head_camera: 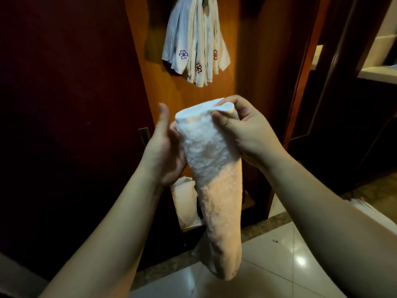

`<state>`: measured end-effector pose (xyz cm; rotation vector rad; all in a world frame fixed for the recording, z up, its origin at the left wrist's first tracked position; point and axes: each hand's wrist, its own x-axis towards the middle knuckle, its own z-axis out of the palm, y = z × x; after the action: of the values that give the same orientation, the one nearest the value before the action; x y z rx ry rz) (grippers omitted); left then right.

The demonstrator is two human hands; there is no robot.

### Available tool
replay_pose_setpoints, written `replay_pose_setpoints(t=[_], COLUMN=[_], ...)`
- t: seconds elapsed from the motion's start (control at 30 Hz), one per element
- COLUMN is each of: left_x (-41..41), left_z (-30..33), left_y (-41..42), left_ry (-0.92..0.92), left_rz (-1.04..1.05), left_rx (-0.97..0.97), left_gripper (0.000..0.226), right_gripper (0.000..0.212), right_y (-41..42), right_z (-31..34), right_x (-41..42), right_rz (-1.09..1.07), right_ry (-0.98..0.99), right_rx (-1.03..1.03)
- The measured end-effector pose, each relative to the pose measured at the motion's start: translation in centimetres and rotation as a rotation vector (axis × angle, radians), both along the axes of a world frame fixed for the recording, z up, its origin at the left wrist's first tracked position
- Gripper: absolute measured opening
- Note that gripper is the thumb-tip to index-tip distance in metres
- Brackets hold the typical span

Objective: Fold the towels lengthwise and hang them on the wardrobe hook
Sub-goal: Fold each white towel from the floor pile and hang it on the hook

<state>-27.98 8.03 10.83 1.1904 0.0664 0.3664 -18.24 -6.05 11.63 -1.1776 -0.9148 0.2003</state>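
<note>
The right hand (242, 130) pinches the towel's (212, 173) top edge below the hung towels (194, 46); the left hand (165, 147), fingers straight, steadies its side. Held by one pinch, the long fold could slip open on the lift to the crowded hook.

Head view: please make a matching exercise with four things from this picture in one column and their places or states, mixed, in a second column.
Things:
1. long white terry towel
2. bundle of white towels with embroidered flowers
3. left hand
4. glossy pale tiled floor

States:
A. hangs high on the orange wooden wardrobe panel
B. pinched at its top end by the right hand
C. reflects light, low in view
D. thumb up, rests against the towel's side

Pairs: 1-B, 2-A, 3-D, 4-C
</note>
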Motion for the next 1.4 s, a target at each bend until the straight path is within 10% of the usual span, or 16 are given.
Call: replay_pose_setpoints(t=[0.23, 0.47, 0.73, 0.93, 1.23, 1.4], left_x=[1.2, 2.9, 5.4, 5.7, 6.0, 7.6], left_z=[-0.1, 2.5, 4.6, 5.3, 7.9, 9.8], left_y=[-1.0, -1.5, -0.3, -0.3, 0.1, 1.3], left_ry=[-0.126, -0.046, 0.056, 0.015, 0.113, 0.151], left_rz=[0.095, 0.055, 0.26, 0.262, 0.201, 0.258], left_rx=[0.101, 0.026, -0.021, -0.011, -0.086, -0.157], left_gripper=[0.037, 0.041, 0.013, 0.015, 0.006, 0.009], right_gripper=[0.022, 0.111, 0.087, 0.014, 0.04, 0.049], right_y=[0.3, -1.7, -1.5, -1.0, -1.5, -2.0], right_z=[0.7, -4.3, -10.0, -8.7, -8.3, -10.0], right_x=[0.9, 3.0, 3.8, 2.5, 4.2, 4.0], right_rz=[-0.32, 0.236, 0.195, -0.285, 0.087, 0.284], right_ry=[-0.356, 0.326, 0.382, -0.12, 0.335, 0.371], right_rx=[0.017, -0.132, -0.352, -0.578, -0.16, -0.432])
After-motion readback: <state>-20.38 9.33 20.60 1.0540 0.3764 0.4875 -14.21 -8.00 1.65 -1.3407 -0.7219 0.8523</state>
